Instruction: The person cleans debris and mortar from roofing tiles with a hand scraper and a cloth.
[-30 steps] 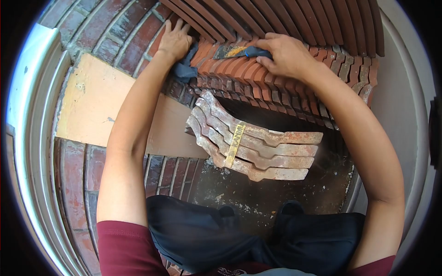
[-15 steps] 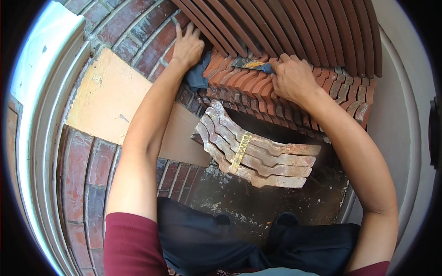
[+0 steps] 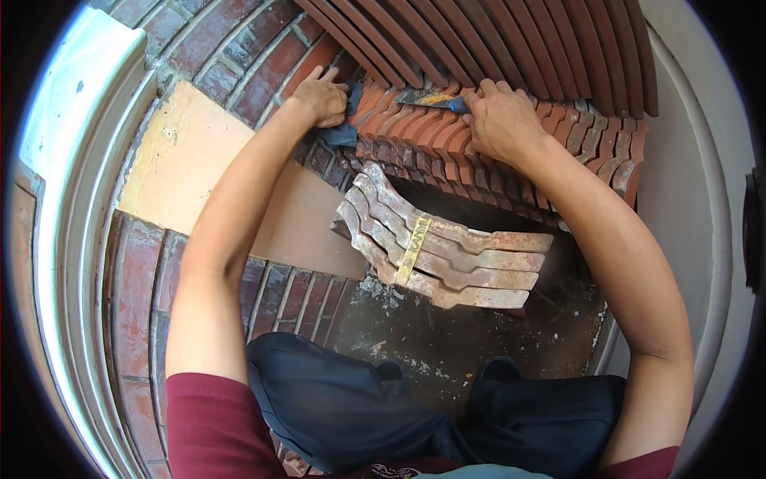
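Observation:
My right hand (image 3: 511, 120) is closed round the blue handle of a putty knife (image 3: 432, 100). Its blade, smeared yellowish, lies flat over a row of orange roof tiles (image 3: 431, 132) standing on edge. My left hand (image 3: 321, 97) is at the left end of that row, beside the brick wall, its fingers bent round a blue-grey cloth (image 3: 341, 136); part of the cloth is hidden under the hand. Closer to me sits a bundle of worn, pale-crusted tiles (image 3: 471, 259) with a yellow lettered strap (image 3: 413, 251) across it.
Long brown curved tiles (image 3: 495, 48) stand stacked beyond the orange row. A brick wall (image 3: 271, 72) with a cream panel (image 3: 187, 152) runs along the left, and a grey wall (image 3: 686, 215) rises at right. Debris litters the dark floor (image 3: 431, 343) by my feet.
My left hand has drawn back from the bricks toward me, and its outstretched fingers have curled in at the cloth. The putty knife stays in my right hand. The view has shifted slightly.

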Demonstrator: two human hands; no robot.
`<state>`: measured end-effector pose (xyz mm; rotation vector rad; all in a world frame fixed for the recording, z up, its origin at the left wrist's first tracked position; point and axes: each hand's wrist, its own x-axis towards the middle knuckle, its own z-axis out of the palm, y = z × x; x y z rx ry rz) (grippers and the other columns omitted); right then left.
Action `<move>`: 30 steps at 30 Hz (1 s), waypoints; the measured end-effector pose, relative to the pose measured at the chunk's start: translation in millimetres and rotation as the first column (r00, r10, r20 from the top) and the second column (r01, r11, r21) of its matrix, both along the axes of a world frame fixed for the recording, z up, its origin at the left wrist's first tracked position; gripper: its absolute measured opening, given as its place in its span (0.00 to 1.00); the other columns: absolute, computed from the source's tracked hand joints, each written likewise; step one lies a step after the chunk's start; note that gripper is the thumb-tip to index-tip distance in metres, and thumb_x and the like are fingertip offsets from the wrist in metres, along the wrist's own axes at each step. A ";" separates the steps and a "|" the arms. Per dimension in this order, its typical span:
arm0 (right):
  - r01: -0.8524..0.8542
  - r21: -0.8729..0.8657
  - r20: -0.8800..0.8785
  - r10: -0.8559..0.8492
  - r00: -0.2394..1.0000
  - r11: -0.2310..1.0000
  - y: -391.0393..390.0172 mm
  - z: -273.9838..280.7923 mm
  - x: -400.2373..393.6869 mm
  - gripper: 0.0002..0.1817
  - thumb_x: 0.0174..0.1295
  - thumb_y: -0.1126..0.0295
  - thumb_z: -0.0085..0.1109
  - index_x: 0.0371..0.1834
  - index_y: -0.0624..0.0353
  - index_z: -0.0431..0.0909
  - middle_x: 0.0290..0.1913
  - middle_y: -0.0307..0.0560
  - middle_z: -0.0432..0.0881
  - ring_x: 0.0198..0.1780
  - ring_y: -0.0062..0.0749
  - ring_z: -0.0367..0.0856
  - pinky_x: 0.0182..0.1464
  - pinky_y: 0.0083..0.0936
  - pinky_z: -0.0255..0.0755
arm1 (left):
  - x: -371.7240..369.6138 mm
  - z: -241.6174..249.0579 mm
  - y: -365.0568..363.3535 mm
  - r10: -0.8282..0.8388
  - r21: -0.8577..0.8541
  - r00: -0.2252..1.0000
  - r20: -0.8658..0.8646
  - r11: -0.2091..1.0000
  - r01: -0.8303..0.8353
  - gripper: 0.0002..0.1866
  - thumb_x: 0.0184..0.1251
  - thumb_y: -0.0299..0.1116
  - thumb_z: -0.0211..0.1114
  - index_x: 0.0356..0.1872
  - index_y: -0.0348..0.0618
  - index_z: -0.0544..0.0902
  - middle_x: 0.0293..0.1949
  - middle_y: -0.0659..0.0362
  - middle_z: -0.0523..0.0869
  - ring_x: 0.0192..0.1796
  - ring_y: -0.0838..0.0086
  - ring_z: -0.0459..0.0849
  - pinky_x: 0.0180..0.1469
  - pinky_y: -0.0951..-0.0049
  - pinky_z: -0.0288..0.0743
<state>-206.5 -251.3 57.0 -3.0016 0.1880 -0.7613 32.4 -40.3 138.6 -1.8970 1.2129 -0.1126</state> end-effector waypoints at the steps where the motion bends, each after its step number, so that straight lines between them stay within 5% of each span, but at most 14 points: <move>1: -0.004 -0.008 0.007 0.005 1.000 1.000 0.2 -0.1 0.0 0.20 0.63 0.62 0.57 0.51 0.66 0.81 0.51 0.57 0.81 0.56 0.51 0.80 0.55 0.46 0.73 | 2.9 0.9 3.7 0.016 0.034 0.999 -0.041 0.999 -0.015 0.25 0.69 0.48 0.53 0.60 0.48 0.84 0.73 0.61 0.73 0.80 0.52 0.56 0.80 0.43 0.44; 5: -0.005 -0.023 0.025 0.006 1.000 1.000 0.7 -3.4 2.4 0.20 0.63 0.62 0.58 0.51 0.66 0.81 0.51 0.57 0.80 0.55 0.50 0.80 0.54 0.46 0.73 | -8.1 -6.8 14.5 0.028 0.114 0.992 0.126 0.993 -0.042 0.38 0.75 0.59 0.37 0.78 0.48 0.64 0.81 0.66 0.58 0.84 0.56 0.40 0.81 0.41 0.32; 11: -0.024 -0.030 0.017 0.025 1.000 0.999 -1.8 -5.1 3.3 0.20 0.63 0.62 0.57 0.51 0.66 0.81 0.51 0.57 0.80 0.55 0.50 0.80 0.54 0.47 0.73 | -17.8 20.1 -15.5 0.035 0.367 0.982 0.186 0.924 -0.103 0.33 0.76 0.56 0.36 0.73 0.54 0.73 0.81 0.72 0.58 0.85 0.57 0.36 0.79 0.33 0.24; 12: -0.029 -0.030 0.015 0.029 0.999 0.999 -2.5 -5.3 3.3 0.19 0.63 0.62 0.57 0.51 0.66 0.81 0.51 0.57 0.80 0.55 0.50 0.80 0.54 0.47 0.73 | -1.8 18.9 -13.4 -0.020 0.274 0.992 0.125 0.962 -0.015 0.30 0.75 0.54 0.39 0.67 0.55 0.80 0.79 0.75 0.61 0.85 0.56 0.37 0.79 0.33 0.23; 15: -0.030 0.001 -0.039 0.030 0.999 1.000 -4.4 -0.1 5.1 0.19 0.63 0.64 0.57 0.51 0.66 0.81 0.52 0.57 0.81 0.56 0.51 0.81 0.56 0.47 0.74 | 17.8 10.1 -25.0 -0.067 0.364 0.968 0.241 0.931 -0.026 0.26 0.77 0.54 0.43 0.68 0.63 0.79 0.77 0.70 0.68 0.85 0.57 0.39 0.77 0.30 0.26; 21: -0.007 0.011 -0.140 0.008 0.990 1.000 -4.7 13.5 7.5 0.17 0.62 0.67 0.55 0.48 0.66 0.83 0.53 0.58 0.82 0.57 0.50 0.82 0.58 0.46 0.76 | 44.3 -9.0 -44.8 -0.063 0.169 0.937 0.345 0.986 0.004 0.22 0.75 0.45 0.47 0.63 0.64 0.83 0.70 0.67 0.78 0.81 0.64 0.57 0.78 0.36 0.26; 22: -0.011 0.019 -0.155 0.014 0.988 1.000 -1.6 12.9 8.5 0.17 0.62 0.67 0.55 0.48 0.66 0.83 0.53 0.58 0.82 0.57 0.50 0.82 0.58 0.45 0.76 | 51.1 -10.9 -47.2 -0.047 0.086 0.960 0.277 0.996 0.024 0.22 0.64 0.39 0.53 0.56 0.47 0.86 0.65 0.57 0.82 0.75 0.63 0.68 0.78 0.49 0.46; 25: -0.004 -0.014 -0.146 0.002 0.989 1.000 -0.7 11.9 9.1 0.17 0.62 0.67 0.54 0.47 0.65 0.84 0.53 0.58 0.82 0.56 0.49 0.83 0.57 0.45 0.77 | 82.1 -31.1 -50.2 -0.151 0.069 0.954 0.259 0.988 0.138 0.23 0.63 0.37 0.55 0.58 0.47 0.85 0.65 0.57 0.82 0.75 0.64 0.69 0.78 0.49 0.46; 30: -0.014 -0.001 -0.130 0.014 0.991 1.000 -2.1 9.7 8.2 0.17 0.63 0.67 0.52 0.48 0.66 0.84 0.53 0.58 0.82 0.56 0.50 0.83 0.56 0.44 0.77 | 32.7 -4.1 -54.5 -0.032 0.152 0.995 0.099 0.988 0.016 0.26 0.62 0.36 0.55 0.61 0.42 0.82 0.68 0.56 0.79 0.76 0.62 0.67 0.80 0.52 0.46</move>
